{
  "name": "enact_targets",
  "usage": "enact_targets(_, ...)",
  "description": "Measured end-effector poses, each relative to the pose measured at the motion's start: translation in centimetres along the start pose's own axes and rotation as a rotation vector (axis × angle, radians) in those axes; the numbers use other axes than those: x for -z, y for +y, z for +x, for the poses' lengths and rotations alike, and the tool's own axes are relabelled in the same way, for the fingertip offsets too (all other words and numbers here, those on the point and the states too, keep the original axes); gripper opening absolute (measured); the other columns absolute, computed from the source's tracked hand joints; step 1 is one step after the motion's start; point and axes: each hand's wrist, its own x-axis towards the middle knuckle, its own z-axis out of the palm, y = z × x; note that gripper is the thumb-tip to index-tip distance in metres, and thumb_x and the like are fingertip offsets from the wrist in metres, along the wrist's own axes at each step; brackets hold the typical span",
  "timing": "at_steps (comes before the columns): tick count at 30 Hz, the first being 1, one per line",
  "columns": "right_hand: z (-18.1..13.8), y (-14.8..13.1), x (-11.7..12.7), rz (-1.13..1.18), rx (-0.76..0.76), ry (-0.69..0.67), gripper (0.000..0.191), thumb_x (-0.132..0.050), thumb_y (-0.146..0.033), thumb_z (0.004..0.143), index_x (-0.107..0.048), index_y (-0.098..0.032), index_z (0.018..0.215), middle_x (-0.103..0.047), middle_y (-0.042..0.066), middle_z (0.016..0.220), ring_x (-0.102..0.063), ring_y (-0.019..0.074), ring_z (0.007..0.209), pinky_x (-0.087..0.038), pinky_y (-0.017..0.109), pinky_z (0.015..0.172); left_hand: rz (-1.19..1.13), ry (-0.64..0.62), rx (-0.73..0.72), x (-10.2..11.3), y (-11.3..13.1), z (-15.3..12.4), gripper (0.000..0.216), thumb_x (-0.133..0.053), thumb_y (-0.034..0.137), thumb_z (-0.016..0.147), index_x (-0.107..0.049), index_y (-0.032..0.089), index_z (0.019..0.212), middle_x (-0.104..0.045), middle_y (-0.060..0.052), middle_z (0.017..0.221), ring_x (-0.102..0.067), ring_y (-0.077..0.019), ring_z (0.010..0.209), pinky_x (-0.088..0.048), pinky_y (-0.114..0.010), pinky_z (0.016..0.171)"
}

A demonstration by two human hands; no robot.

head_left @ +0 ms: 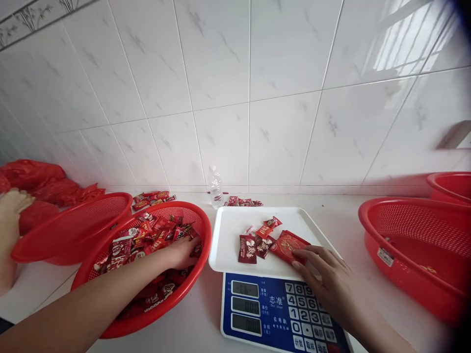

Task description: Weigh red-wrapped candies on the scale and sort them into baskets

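Note:
Inside a red plastic basket [206, 220] heaped with wrapped candies [162, 235], my left hand [184, 251] bends its fingers down at the right side. Its fingertips are hidden, and whatever they close on does not show. My right hand [324, 267] has thumb and fingers closed on the lower right corner of a flat red packet [287, 246]. That packet lies on the white tray [228, 228] of a blue-panelled digital scale [277, 314]. Just left of it are several small red and dark red wrapped candies [263, 230]. The display digits are too faint to read.
A second red basket [73, 230] and red plastic bags [40, 181] are at left, near another person's hand [16, 201]. A clear bottle [215, 186] and small piles of candies [150, 198] line the tiled wall. Another large red basket [401, 264] stands right.

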Motion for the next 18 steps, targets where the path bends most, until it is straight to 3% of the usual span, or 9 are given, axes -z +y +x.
enact_targets(4, 0.2, -0.3, 0.2, -0.003, -0.006, -0.001, 0.034, -0.040, -0.048, 0.089, -0.064, -0.026, 0.100, -0.064, 0.007, 0.098, -0.061, 0.0235, 0.090, -0.052, 0.040, 0.075, 0.027, 0.012, 0.013, 1.0, 1.0, 0.4, 0.024, -0.043, 0.031, 0.084, -0.061, 0.024, 0.097, -0.068, -0.009, 0.097, -0.064, -0.0275, 0.089, -0.047, -0.035, 0.072)
enact_targets(10, 0.5, -1.0, 1.0, -0.004, 0.010, 0.015, 0.031, -0.040, -0.044, 0.090, -0.064, -0.025, 0.098, -0.065, 0.007, 0.095, -0.062, 0.0220, 0.086, -0.053, 0.038, 0.073, 0.129, 0.077, 0.101, 3.4, 0.2, -0.3, 0.030, -0.038, 0.040, 0.087, -0.063, 0.023, 0.091, -0.070, -0.009, 0.096, -0.064, -0.0304, 0.087, -0.043, -0.036, 0.067)
enact_targets(14, 0.6, -1.3, 1.3, -0.008, -0.004, 0.013, 0.029, -0.041, -0.041, 0.090, -0.064, -0.025, 0.097, -0.065, 0.007, 0.095, -0.062, 0.0215, 0.086, -0.053, 0.038, 0.072, 0.141, 0.235, 0.206, 6.3, 0.0, -0.7, 0.039, -0.028, 0.043, 0.090, -0.059, 0.022, 0.099, -0.069, -0.008, 0.081, -0.064, -0.0278, 0.076, -0.040, -0.032, 0.060)
enact_targets(18, 0.6, -1.4, 1.3, -0.008, -0.007, 0.016, 0.027, -0.043, -0.039, 0.090, -0.064, -0.025, 0.097, -0.066, 0.007, 0.094, -0.062, 0.0216, 0.085, -0.053, 0.038, 0.072, 0.024, 0.448, 0.085, 8.4, 1.9, -0.7, 0.037, -0.026, 0.045, 0.091, -0.055, 0.024, 0.100, -0.056, 0.001, 0.057, -0.058, -0.0220, 0.060, -0.035, -0.028, 0.055)
